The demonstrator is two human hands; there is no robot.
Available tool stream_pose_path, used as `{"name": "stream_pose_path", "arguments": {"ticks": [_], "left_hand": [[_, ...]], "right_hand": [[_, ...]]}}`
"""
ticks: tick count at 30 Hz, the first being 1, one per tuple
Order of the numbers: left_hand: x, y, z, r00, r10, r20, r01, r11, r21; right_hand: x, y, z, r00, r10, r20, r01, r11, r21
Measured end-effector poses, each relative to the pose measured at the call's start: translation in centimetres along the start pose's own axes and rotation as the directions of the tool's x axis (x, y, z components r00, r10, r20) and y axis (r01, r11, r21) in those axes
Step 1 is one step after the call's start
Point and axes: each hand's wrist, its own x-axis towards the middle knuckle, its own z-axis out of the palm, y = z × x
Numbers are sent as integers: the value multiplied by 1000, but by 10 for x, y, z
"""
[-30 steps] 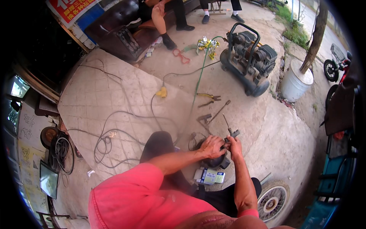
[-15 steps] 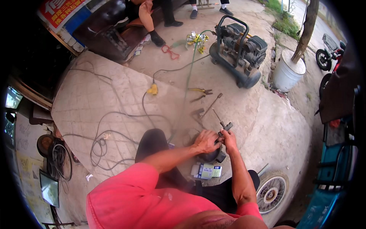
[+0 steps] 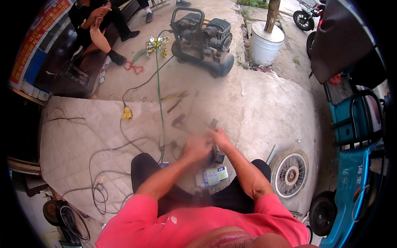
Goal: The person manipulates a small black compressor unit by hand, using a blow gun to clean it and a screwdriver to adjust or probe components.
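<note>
My right hand (image 3: 219, 138) is closed around a tool, whose black handle (image 3: 213, 123) sticks out above the fingers. Close against it, my left hand (image 3: 197, 147) is smeared by motion, so its fingers cannot be made out. Between my knees, just under both hands, sits a dark rounded thing (image 3: 210, 158) with a black block (image 3: 219, 157) at its side; my hands cover much of it. A small white, blue and green carton (image 3: 216, 176) lies on the ground right below it. Pliers with yellow handles (image 3: 170, 97) lie beyond my hands, blurred.
An air compressor (image 3: 202, 45) stands ahead, its green hose (image 3: 159, 91) running toward me. A black cable (image 3: 99, 165) with a yellow connector (image 3: 127, 113) loops at left. A spoked wheel (image 3: 291, 175) lies by my right knee; a teal vehicle (image 3: 351, 190) is beyond. A person (image 3: 97, 29) sits far left.
The view has swung to the right, so the compressor, pliers and my hands appear further left. My hands stay together over the dark rounded thing, the left one now more blurred.
</note>
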Motion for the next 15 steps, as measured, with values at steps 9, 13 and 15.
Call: {"name": "stream_pose_path", "arguments": {"ticks": [9, 13, 15], "left_hand": [[-4, -5, 0, 995, 75, -70, -72, 996, 46], [-4, -9, 2, 997, 20, -79, -18, 999, 32], [-1, 5, -4, 997, -40, -71, 35, 997, -68]], "right_hand": [[-7, -11, 9, 999, -26, -40, 25, 1000, -17], [-4, -10, 14, 997, -49, -57, 47, 999, -27], [-2, -6, 5, 999, -27, -44, 27, 1000, -2]]}}
